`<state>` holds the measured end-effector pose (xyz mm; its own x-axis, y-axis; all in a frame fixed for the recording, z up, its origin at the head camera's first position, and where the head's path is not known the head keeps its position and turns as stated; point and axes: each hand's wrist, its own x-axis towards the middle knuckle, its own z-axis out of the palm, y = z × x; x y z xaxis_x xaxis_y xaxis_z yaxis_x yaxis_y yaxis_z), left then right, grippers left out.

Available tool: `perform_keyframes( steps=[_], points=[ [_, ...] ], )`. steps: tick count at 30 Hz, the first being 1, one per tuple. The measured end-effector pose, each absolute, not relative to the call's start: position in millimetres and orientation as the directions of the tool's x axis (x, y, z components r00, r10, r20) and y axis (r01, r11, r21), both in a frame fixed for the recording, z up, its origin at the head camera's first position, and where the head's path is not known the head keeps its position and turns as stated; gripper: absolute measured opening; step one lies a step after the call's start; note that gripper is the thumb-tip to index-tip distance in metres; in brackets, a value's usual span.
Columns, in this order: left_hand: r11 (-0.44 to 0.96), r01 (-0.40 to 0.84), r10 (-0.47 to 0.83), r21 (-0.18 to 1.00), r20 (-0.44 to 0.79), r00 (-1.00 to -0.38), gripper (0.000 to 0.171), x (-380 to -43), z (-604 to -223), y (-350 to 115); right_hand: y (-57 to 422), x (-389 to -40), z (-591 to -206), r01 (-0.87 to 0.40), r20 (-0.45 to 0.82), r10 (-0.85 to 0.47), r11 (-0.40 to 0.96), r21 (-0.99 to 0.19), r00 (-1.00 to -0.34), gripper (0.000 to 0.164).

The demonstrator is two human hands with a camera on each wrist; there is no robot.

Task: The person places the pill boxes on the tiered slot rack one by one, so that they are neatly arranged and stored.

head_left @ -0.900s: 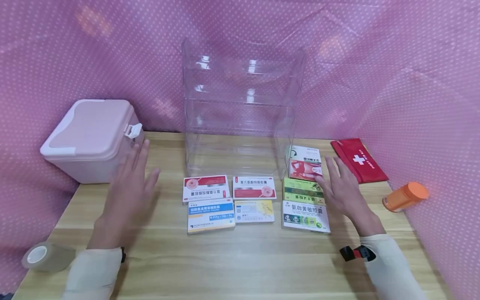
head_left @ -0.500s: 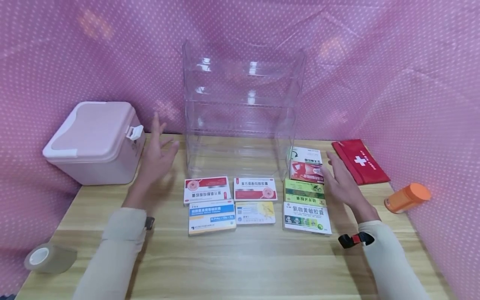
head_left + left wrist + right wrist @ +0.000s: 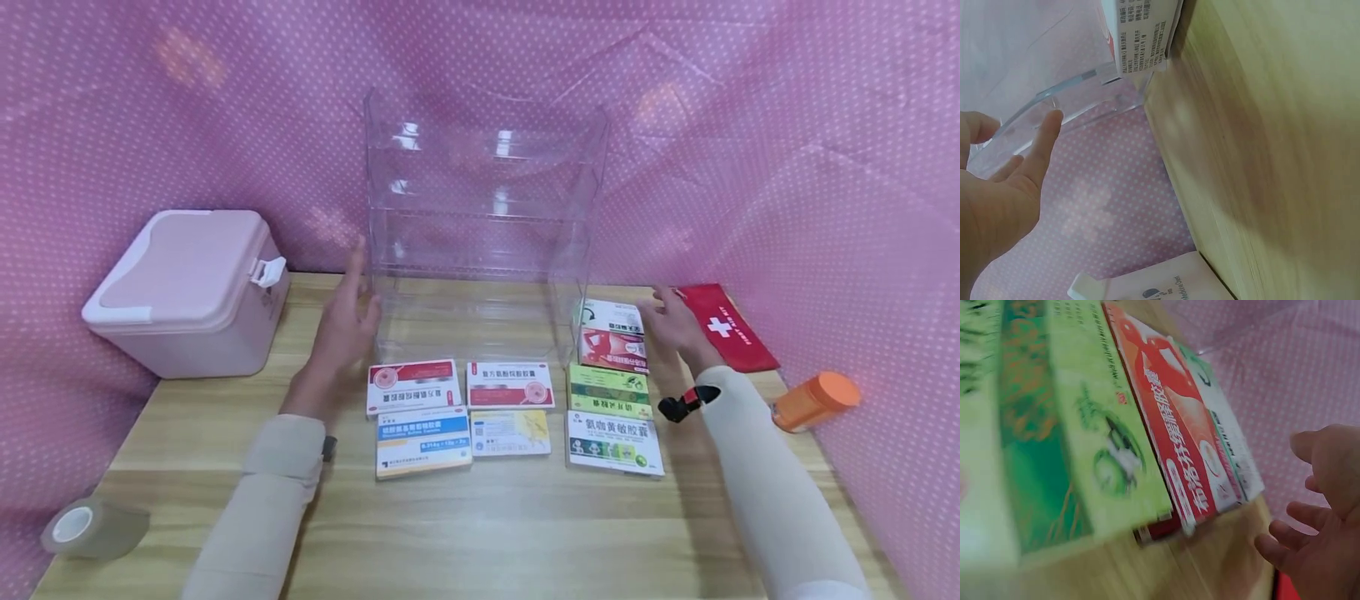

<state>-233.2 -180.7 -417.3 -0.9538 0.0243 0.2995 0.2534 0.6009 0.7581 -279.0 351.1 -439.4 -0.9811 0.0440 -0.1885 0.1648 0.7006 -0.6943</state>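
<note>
My left hand (image 3: 342,329) is beside the left side of a clear tiered plastic rack (image 3: 480,215), thumb and fingers spread; whether it touches the panel I cannot tell. My right hand (image 3: 675,325) hovers loosely at the right of a white-and-green medicine box (image 3: 613,317), with a gap visible in the right wrist view and nothing held. Below that box lie a red medicine box (image 3: 1172,412), a yellow-green box (image 3: 610,392) and a white-and-green box (image 3: 615,442). Before the rack lie two red-and-white boxes (image 3: 412,387), a blue-and-white box (image 3: 422,443) and a pale yellow box (image 3: 510,433).
A pink lidded medicine case (image 3: 187,283) stands at the back left, with a roll of tape (image 3: 97,529) nearer the front. On the right are a red first aid pouch (image 3: 727,327) and an orange bottle (image 3: 813,402). Pink dotted cloth (image 3: 480,50) hangs behind the table.
My left hand has moved right, from beside the pink case to the rack's left side. My right hand has shifted slightly forward, towards the far end of the box column. The boxes stay put.
</note>
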Motion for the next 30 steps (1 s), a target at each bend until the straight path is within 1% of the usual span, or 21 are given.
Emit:
perform_keyframes(
  steps=[4,8,15,23,30],
  points=[
    [0.628,0.254,0.020,0.736,0.311,-0.950,0.092,-232,-420,-178,350,-290,-450,0.214,-0.254,0.026,0.626,-0.750,-0.967,0.084],
    [0.640,0.247,0.010,0.727,0.314,-0.949,0.091,-230,-422,-175,351,-299,-459,0.215,-0.270,0.006,0.622,-0.753,-0.963,0.085],
    [0.646,0.228,-0.007,0.729,0.305,-0.952,0.090,-230,-421,-174,352,-304,-460,0.206,-0.286,-0.014,0.662,-0.721,-0.958,0.073],
    [0.640,0.208,-0.021,0.740,0.287,-0.958,0.089,-228,-419,-174,356,-302,-454,0.171,-0.306,-0.076,0.691,-0.702,-0.949,0.074],
    [0.631,0.186,-0.032,0.753,0.265,-0.964,0.088,-224,-420,-173,353,-301,-456,0.150,-0.283,-0.079,0.698,-0.700,-0.956,0.062]
  ],
)
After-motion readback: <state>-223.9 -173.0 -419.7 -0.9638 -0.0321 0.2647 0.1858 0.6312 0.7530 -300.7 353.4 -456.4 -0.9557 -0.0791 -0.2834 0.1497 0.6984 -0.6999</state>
